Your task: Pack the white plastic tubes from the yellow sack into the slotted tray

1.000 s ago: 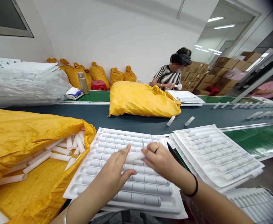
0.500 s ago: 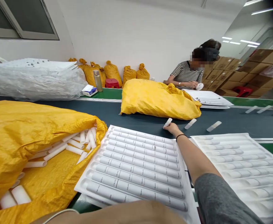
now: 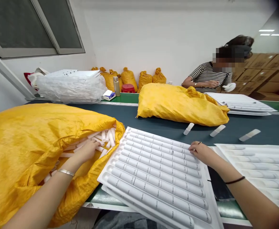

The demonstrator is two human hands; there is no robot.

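My left hand (image 3: 88, 151) reaches into the mouth of a yellow woven sack (image 3: 46, 127), its fingers bent and closed on one of the loose white tubes (image 3: 109, 135); the fingertips are partly hidden. At the right edge of a white tray (image 3: 215, 203), my right hand (image 3: 200, 151) pinches the end of a labelled white tube (image 3: 182, 148) lying in an upper row. Rows of such tubes with small dark print fill the tray's grooves. Just beyond, a short white tube with a clearer lower part (image 3: 188, 128) stands on the dark conveyor belt (image 3: 127, 114).
Two similar tubes (image 3: 218, 130) stand farther right on the belt. A second yellow sack (image 3: 177, 103) lies across it. Another tray (image 3: 254, 159) is at right, near a dark flat object (image 3: 219, 184). Across the belt, a person in a striped shirt (image 3: 211, 76) handles something white.
My right hand has let go of the short tube on the belt and moved back to the tray's edge. My left hand has come into view inside the sack. The view has turned left.
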